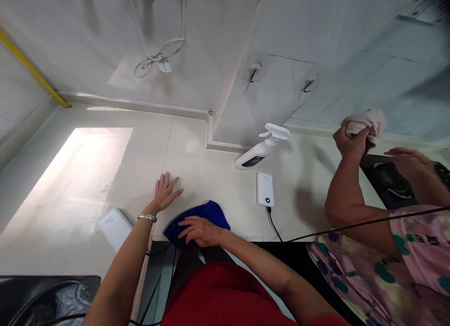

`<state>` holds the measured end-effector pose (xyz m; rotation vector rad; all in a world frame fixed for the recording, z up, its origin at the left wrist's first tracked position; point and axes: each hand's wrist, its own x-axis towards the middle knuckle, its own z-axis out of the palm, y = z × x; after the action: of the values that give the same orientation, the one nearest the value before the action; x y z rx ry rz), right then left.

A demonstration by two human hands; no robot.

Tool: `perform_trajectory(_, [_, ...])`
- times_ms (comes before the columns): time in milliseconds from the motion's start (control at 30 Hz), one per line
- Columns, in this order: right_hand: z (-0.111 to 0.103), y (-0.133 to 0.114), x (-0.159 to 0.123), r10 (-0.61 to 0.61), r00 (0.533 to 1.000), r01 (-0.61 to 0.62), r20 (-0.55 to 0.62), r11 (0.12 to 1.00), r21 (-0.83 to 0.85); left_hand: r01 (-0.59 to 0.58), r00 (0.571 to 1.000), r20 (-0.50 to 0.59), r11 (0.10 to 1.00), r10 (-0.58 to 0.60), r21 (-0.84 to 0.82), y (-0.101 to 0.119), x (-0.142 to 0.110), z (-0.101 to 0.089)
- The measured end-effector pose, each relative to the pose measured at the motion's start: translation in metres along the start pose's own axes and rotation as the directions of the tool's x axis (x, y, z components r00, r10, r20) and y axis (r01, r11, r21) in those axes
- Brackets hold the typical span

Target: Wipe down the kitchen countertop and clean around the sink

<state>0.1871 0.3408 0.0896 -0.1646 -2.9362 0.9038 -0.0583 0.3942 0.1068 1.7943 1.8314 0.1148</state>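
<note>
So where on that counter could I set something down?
Broad sunlit counter lies bare between the yellow pipe and left hand; a smaller gap separates the blue cloth from the spray bottle. Crowded: the right hand on the cloth, the cabled device close by the bottle.

No lettering can be read, even on the spray bottle (262,148).

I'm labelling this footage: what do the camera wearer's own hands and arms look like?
The left hand is gloveless, with a silvery bracelet at its wrist. The right hand is gloveless too, its wrist unadorned; a red sleeve shows higher up that arm.
</note>
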Motion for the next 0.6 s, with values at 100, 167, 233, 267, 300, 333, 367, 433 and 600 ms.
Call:
perform_trajectory(100, [-0.013, 0.011, -0.049, 0.244, 0.954, -0.243, -0.176, 0.970, 0.026, -0.005, 1.000, 0.003, 1.000, 0.005, -0.013, -0.001, -0.001, 0.001])
perform_trajectory(167, [-0.016, 0.012, -0.076, 0.425, 0.854, -0.444, -0.299, 0.896, 0.008, -0.013, 1.000, -0.023, 1.000, 0.013, 0.002, -0.001, -0.002, 0.005])
perform_trajectory(233, [-0.014, 0.008, -0.092, 0.533, 0.759, -0.585, -0.373, 0.810, -0.033, -0.034, 0.993, -0.108, 0.998, 0.040, 0.059, -0.001, -0.004, 0.012])
perform_trajectory(267, [-0.011, 0.004, -0.096, 0.562, 0.731, -0.629, -0.387, 0.775, -0.062, -0.049, 0.983, -0.173, 0.994, 0.066, 0.101, 0.001, -0.004, 0.015])
perform_trajectory(300, [-0.007, 0.000, -0.097, 0.582, 0.714, -0.659, -0.389, 0.746, -0.092, -0.062, 0.965, -0.245, 0.987, 0.097, 0.145, 0.002, -0.004, 0.018])
perform_trajectory(333, [-0.003, -0.003, -0.095, 0.597, 0.704, -0.680, -0.385, 0.724, -0.119, -0.070, 0.941, -0.313, 0.980, 0.126, 0.184, 0.004, -0.003, 0.019])
perform_trajectory(367, [-0.001, -0.005, -0.093, 0.610, 0.697, -0.694, -0.376, 0.707, -0.140, -0.069, 0.916, -0.374, 0.976, 0.144, 0.208, 0.006, -0.001, 0.019])
perform_trajectory(433, [0.002, -0.005, -0.086, 0.631, 0.686, -0.712, -0.363, 0.685, -0.155, -0.041, 0.878, -0.460, 0.978, 0.134, 0.206, 0.008, 0.006, 0.015])
perform_trajectory(600, [-0.014, 0.015, -0.071, 0.647, 0.691, -0.708, -0.322, 0.695, -0.123, -0.005, 0.813, -0.576, 0.990, 0.087, 0.142, 0.003, 0.029, 0.005])
